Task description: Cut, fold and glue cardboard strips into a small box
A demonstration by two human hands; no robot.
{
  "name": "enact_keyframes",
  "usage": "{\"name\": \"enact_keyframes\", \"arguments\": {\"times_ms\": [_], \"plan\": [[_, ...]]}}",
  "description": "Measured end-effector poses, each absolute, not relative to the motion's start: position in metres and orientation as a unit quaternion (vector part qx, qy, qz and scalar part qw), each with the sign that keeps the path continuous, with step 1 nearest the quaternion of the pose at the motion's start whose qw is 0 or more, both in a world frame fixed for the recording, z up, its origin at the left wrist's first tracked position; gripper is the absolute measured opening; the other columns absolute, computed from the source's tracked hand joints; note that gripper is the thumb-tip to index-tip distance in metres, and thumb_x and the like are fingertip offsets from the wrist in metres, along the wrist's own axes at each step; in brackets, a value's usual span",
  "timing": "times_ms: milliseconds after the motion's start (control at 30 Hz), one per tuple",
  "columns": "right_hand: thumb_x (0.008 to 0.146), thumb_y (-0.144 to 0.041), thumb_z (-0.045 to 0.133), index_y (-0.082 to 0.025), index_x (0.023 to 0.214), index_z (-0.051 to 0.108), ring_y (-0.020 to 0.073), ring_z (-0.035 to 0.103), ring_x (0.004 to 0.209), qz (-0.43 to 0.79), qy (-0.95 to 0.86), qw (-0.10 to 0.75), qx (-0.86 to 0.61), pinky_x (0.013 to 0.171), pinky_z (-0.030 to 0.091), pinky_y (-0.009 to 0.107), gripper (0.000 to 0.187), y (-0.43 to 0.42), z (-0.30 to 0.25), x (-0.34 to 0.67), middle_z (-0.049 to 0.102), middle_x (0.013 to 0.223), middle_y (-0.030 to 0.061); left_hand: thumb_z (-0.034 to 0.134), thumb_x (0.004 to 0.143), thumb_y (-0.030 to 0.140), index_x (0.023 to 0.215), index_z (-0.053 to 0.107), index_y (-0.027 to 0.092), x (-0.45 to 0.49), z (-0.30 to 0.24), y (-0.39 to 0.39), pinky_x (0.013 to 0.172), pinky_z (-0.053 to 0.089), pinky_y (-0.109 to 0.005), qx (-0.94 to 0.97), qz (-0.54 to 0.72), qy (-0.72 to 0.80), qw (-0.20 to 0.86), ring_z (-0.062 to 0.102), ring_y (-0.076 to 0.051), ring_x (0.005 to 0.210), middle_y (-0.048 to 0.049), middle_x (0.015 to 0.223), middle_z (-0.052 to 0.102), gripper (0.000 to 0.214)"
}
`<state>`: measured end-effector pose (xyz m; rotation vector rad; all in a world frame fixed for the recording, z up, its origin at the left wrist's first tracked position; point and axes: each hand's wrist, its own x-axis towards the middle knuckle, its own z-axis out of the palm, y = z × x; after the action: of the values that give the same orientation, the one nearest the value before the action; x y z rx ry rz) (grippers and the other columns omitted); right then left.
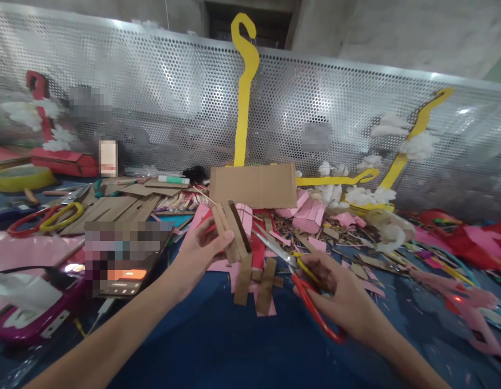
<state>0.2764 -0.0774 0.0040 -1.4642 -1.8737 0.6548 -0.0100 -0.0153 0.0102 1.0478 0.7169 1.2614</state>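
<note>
Our left hand [208, 237] pinches the folded cardboard [231, 233] over the worktop [194, 346]; our right hand [335, 286], apart, grips scissors [291, 260]. Strips [243, 283] lie cut nearby; how much cutting remains, we cannot tell.

Left hand [200, 248] gripping a folded cardboard piece [231, 229], thumb on its surface. Right hand [337, 283] holding red-and-yellow scissors [291, 260] by the handles, blades pointing toward the left grip. Beyond that grip, an upright cardboard panel [252, 186] and yellow hook [244, 108]; right of the scissors grip, a pink glue gun [471, 313].
</note>
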Motion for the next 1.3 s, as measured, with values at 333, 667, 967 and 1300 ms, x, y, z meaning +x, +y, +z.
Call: {"name": "enact_keyframes", "arguments": {"times_ms": [333,667,967,1300], "plan": [[0.086,-0.037,0.064,-0.019,0.114,0.065,0.0351,0.072,0.105,-0.024,-0.710,0.204,-0.674,0.088,0.055,0.044,0.034,-0.047,-0.021,0.314,0.074,0.115,0.0149,0.078,0.084,0.035,0.124,0.064,0.021,-0.009,0.014,-0.015,0.083,0.059,-0.042,0.398,0.533,0.359,0.655,0.067,-0.027,0.099,-0.0120,0.117,0.072,0.045],[0.088,-0.043,0.072,-0.022,0.115,0.068,0.0353,0.054,0.127,0.078,-0.807,0.132,-0.571,0.105,0.043,0.051,0.035,-0.061,0.004,0.240,0.064,0.128,0.0134,0.071,0.086,0.033,0.120,0.067,0.022,-0.006,-0.009,-0.011,0.080,0.056,-0.036,0.432,0.486,0.322,0.688,0.070,-0.026,0.096,-0.0093,0.115,0.075,0.036],[0.095,-0.030,0.063,-0.020,0.098,0.059,0.0179,0.064,0.080,0.306,-0.723,0.378,-0.491,0.076,0.050,0.034,0.011,-0.049,-0.001,0.221,0.067,0.090,0.0022,0.070,0.086,0.030,0.127,0.065,0.020,-0.004,-0.006,-0.015,0.078,0.055,-0.035,0.447,0.482,0.316,0.684,0.072,-0.027,0.098,-0.0123,0.122,0.075,0.043],[0.094,-0.048,0.071,-0.019,0.086,0.067,0.0109,0.060,0.052,0.497,-0.582,0.490,-0.418,0.054,0.046,0.024,0.031,-0.064,0.016,0.236,0.068,0.060,-0.0016,0.069,0.093,0.032,0.152,0.045,0.032,0.003,-0.002,-0.033,0.087,0.055,-0.037,0.520,0.355,0.313,0.711,0.069,-0.025,0.107,-0.0102,0.135,0.067,0.064]]}}
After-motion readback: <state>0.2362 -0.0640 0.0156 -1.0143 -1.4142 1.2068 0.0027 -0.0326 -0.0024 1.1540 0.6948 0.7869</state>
